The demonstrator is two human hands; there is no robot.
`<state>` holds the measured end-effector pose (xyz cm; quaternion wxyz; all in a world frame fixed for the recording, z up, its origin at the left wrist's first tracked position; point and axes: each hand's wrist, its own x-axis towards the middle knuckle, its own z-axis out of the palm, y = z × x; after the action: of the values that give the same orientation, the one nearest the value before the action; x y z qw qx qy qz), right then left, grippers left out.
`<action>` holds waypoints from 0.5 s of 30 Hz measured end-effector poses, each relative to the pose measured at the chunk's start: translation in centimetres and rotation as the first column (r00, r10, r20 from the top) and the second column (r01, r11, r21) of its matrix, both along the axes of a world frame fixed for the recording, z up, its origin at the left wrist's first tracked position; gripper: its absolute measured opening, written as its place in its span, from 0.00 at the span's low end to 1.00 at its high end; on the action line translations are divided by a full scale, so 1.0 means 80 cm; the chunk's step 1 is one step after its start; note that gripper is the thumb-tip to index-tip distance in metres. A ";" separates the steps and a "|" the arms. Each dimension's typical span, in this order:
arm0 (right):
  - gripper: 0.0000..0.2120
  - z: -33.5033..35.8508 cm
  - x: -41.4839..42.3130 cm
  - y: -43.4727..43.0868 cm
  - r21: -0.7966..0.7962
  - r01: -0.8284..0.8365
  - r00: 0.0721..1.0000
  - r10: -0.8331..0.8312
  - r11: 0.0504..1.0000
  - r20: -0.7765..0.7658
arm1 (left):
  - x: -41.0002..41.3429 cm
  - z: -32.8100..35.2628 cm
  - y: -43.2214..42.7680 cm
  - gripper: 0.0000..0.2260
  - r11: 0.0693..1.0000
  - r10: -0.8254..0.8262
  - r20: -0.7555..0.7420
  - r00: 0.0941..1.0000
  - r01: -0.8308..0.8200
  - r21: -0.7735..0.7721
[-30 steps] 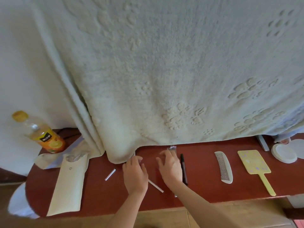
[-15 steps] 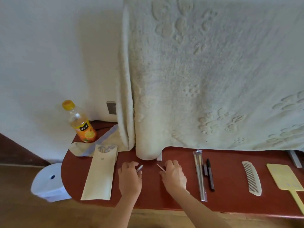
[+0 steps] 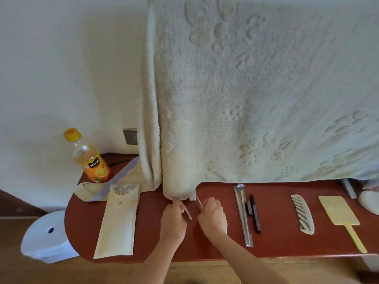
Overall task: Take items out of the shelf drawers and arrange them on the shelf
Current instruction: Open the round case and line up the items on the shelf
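Note:
On the red-brown shelf top (image 3: 276, 240) my left hand (image 3: 172, 221) pinches a short thin stick (image 3: 188, 213) that lies slanted beside its fingers. My right hand (image 3: 213, 217) holds a second short stick (image 3: 199, 201), whose tip points up toward the hanging blanket. Laid out to the right are a clear sleeve of chopsticks (image 3: 243, 215), a black pen (image 3: 255, 214), a white comb (image 3: 303, 214) and a yellow hand mirror (image 3: 340, 213). A cream pouch (image 3: 118, 220) lies to the left. No drawer shows.
A thick cream blanket (image 3: 256, 89) hangs down to the shelf's back edge. An orange juice bottle (image 3: 89, 157) stands at the back left on a folded cloth (image 3: 92, 191). A white bin (image 3: 44, 236) sits on the floor at the left. A white round lid (image 3: 370, 201) lies far right.
The view has swung left, so the shelf's items have slid rightward in frame. Both hands have picked the two short sticks up off the shelf and turned them more upright.

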<state>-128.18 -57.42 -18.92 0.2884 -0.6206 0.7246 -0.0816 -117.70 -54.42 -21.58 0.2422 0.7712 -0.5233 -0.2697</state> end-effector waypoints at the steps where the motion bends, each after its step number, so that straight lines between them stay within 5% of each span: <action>1: 0.07 0.003 -0.003 -0.001 -0.009 0.034 0.999 -0.034 0.999 0.040 | -0.008 0.000 -0.003 0.12 1.000 -0.027 0.009 1.000 0.027 0.007; 11: 0.08 -0.004 -0.042 -0.007 0.090 0.195 0.964 -0.208 0.977 0.165 | -0.050 -0.010 -0.005 0.11 1.000 0.030 0.085 0.996 -0.030 0.007; 15: 0.06 -0.002 -0.051 -0.016 0.082 0.257 0.943 -0.269 0.963 0.195 | -0.049 -0.008 -0.014 0.13 0.993 -0.055 0.085 0.995 0.064 -0.097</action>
<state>-132.29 -58.71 -19.05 0.3650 -0.4984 0.7693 -0.1626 -121.62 -55.51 -22.24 0.2504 0.7527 -0.5684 -0.2185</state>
